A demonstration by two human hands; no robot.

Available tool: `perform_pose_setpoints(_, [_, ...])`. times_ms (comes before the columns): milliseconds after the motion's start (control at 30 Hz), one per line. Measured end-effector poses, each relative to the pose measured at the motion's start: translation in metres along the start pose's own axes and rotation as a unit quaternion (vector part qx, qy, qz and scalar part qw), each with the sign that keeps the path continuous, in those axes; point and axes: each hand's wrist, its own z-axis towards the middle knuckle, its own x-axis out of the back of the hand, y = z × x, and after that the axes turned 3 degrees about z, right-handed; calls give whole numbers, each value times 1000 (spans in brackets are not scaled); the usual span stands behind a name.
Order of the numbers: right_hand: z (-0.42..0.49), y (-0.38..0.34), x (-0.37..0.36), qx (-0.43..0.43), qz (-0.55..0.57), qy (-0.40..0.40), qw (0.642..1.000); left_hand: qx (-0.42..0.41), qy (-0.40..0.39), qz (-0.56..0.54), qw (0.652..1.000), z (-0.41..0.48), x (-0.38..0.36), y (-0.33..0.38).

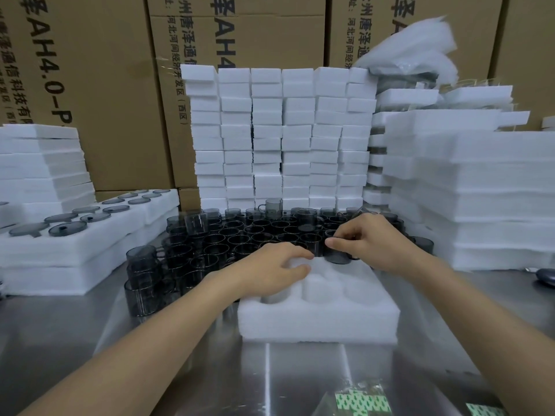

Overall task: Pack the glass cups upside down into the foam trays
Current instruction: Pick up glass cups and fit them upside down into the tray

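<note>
Glass cups (240,235) of smoky grey, see-through and cylindrical with small side handles, stand crowded together mouth-up on a brushed-steel table (150,355) that gives back a dull sheen; a few of them sit stacked on others at the left and rear of the cluster. Just in front of the cluster lies a white foam tray (318,319), thick, soft-edged and grainy, with round wells sunk into its top. The right hand (372,238) pinches one cup (338,256) between thumb and fingertips at the tray's far edge; which way up that cup is cannot be told. The left hand (270,268) lies on the far left part of the tray, fingers loosely bent with their tips against the foam, holding no cup. Behind the cups rises a wall of white foam blocks (282,136), brick-shaped and piled in neat columns. To the right stand tall piles of flat foam sheets (480,190); to the left, stacked trays (90,253) carry round grey lids (67,228) set into their recesses. Brown cardboard boxes (114,100) printed with dark lettering close off the back of the room. A dark rounded object (545,277) rests at the table's right edge, and green-and-white patterned pieces (360,403) lie at the near edge.
</note>
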Motion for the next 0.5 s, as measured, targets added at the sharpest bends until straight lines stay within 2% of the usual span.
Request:
perform_pose_setpoints(200, [-3, -2, 19, -25, 24, -94, 995, -7, -11, 19, 1000, 1, -1, -3])
perform_pose_setpoints(300, [-1, 5, 23, -35, -26, -101, 994, -8, -13, 18, 1000, 3, -2, -6])
perform_pose_setpoints(500, [2, 3, 3, 27, -120, -130, 984, -15, -13, 33, 999, 6, -5, -11])
